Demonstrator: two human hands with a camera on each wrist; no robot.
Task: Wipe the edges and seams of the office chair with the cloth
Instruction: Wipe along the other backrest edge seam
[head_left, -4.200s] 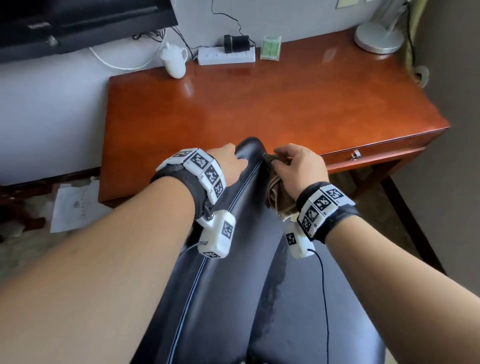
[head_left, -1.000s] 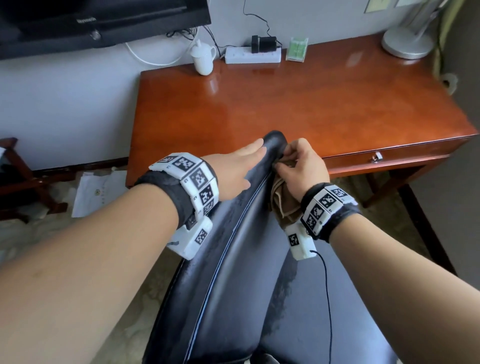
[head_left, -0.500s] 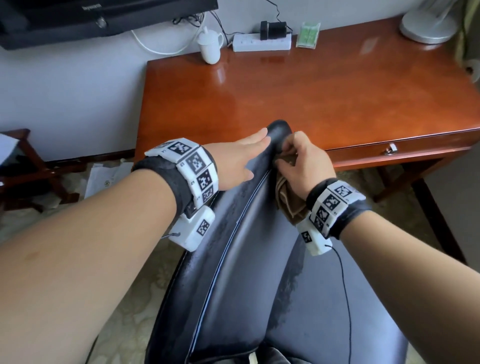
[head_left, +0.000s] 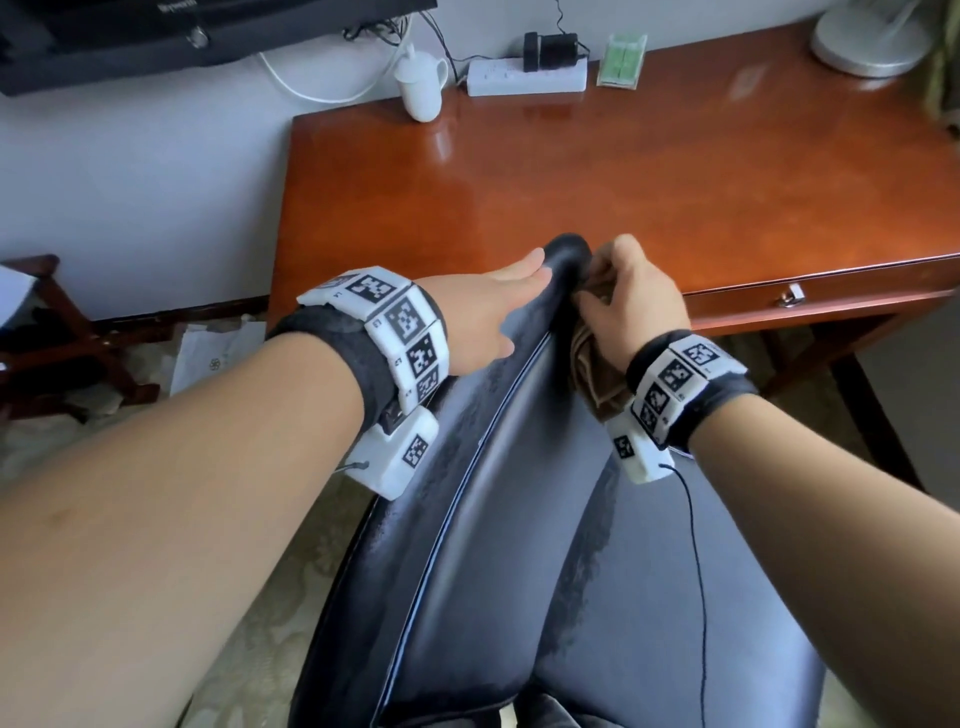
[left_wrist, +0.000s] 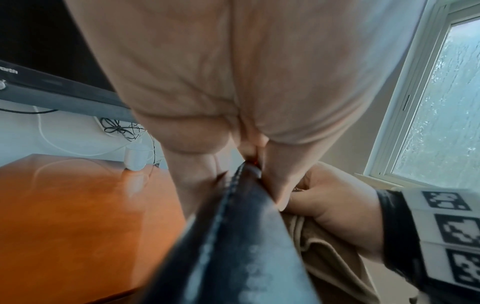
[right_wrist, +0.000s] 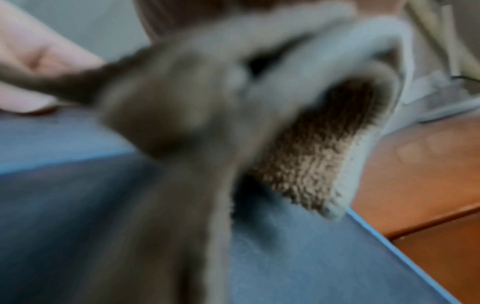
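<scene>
A black leather office chair (head_left: 493, 519) fills the lower middle of the head view, its top edge pointing at the desk. My left hand (head_left: 483, 306) lies flat on the left side of the chair's upper edge, fingers straight. My right hand (head_left: 623, 306) grips a brown terry cloth (head_left: 592, 374) bunched against the right side of that edge near the tip. In the left wrist view the stitched seam (left_wrist: 228, 205) runs between my left hand (left_wrist: 221, 102) and the cloth (left_wrist: 330, 259). The right wrist view is mostly blurred cloth (right_wrist: 311, 154) over the chair's leather (right_wrist: 285, 257).
A glossy wooden desk (head_left: 597, 171) stands just beyond the chair, with a white mug (head_left: 422, 85), a power strip (head_left: 524, 78) and a lamp base (head_left: 872, 41) along its back. A drawer knob (head_left: 790, 299) is at the right. Papers (head_left: 208, 353) lie on the floor at left.
My view has shifted so the desk appears further right and up. My left hand went from curled over the chair's edge to lying flat. The right hand keeps the cloth at the tip.
</scene>
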